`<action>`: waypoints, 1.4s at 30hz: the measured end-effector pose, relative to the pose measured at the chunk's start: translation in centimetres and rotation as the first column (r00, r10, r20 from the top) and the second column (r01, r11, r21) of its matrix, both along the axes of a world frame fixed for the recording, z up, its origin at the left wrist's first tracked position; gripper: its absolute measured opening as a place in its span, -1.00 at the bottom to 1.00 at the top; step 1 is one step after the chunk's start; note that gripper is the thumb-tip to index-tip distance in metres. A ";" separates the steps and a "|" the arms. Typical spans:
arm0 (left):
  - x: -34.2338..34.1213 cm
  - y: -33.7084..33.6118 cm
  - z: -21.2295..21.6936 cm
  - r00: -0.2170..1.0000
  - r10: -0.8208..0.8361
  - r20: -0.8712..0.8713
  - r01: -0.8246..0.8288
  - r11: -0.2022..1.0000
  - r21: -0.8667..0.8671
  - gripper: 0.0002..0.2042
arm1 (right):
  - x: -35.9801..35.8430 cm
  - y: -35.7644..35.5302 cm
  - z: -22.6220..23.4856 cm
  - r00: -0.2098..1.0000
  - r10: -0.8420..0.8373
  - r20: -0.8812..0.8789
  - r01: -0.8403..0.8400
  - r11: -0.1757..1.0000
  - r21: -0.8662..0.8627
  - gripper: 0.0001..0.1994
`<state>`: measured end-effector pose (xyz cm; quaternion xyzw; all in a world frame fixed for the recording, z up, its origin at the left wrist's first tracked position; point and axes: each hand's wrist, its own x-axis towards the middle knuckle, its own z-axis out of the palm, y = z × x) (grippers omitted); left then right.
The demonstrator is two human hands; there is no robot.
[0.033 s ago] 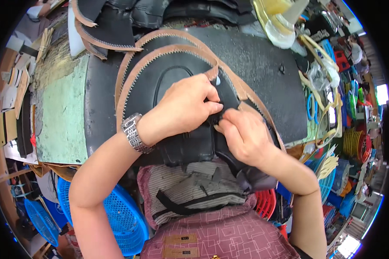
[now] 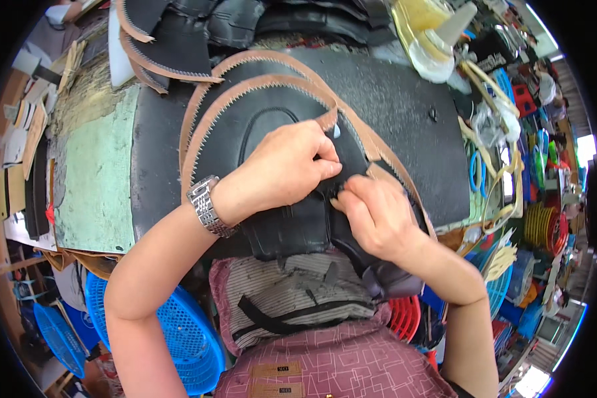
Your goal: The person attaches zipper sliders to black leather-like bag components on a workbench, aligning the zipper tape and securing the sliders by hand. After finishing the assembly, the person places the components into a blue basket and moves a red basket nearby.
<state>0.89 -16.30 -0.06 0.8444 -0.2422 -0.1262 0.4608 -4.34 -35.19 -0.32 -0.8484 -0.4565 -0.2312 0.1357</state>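
A black leather shoe upper (image 2: 227,141), with a tan edge strip cut in teeth, lies on the dark work surface in front of me. An arched raised seam runs across it. My left hand (image 2: 282,166), with a metal-band watch on its wrist, pinches the upper near its middle with thumb and bent forefinger. Just right of it, my right hand (image 2: 377,215) is closed on the same black leather, fingertips pressed together. The fingertips are a short gap apart; what exactly they grip there is partly hidden. The near part of the upper hangs over the bench edge toward my lap.
More black leather pieces with toothed tan edges (image 2: 172,56) lie at the back left. A yellowish container with a white nozzle (image 2: 426,43) stands back right. Blue-handled scissors (image 2: 476,174) lie at the right edge. A blue plastic basket (image 2: 189,338) sits below left.
My right hand has shifted slightly down, widening the gap between the fingertips. The left hand stays almost where it was.
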 end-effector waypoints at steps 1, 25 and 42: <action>0.2 0.2 0.2 0.998 -0.008 -0.063 0.008 1.000 -0.004 -0.86 | 0.0 0.0 -0.1 0.999 -0.001 0.050 0.000 1.000 0.018 -0.81; -0.1 0.2 0.9 0.950 0.022 -0.310 -0.066 0.989 -0.132 -0.85 | 1.2 0.0 -0.4 0.988 0.035 0.149 -0.029 0.999 -0.044 -0.80; -0.6 0.4 0.5 0.947 0.049 -0.317 -0.105 0.981 -0.162 -0.84 | 0.9 0.4 -0.1 0.999 0.010 0.031 -0.010 1.000 -0.017 -0.71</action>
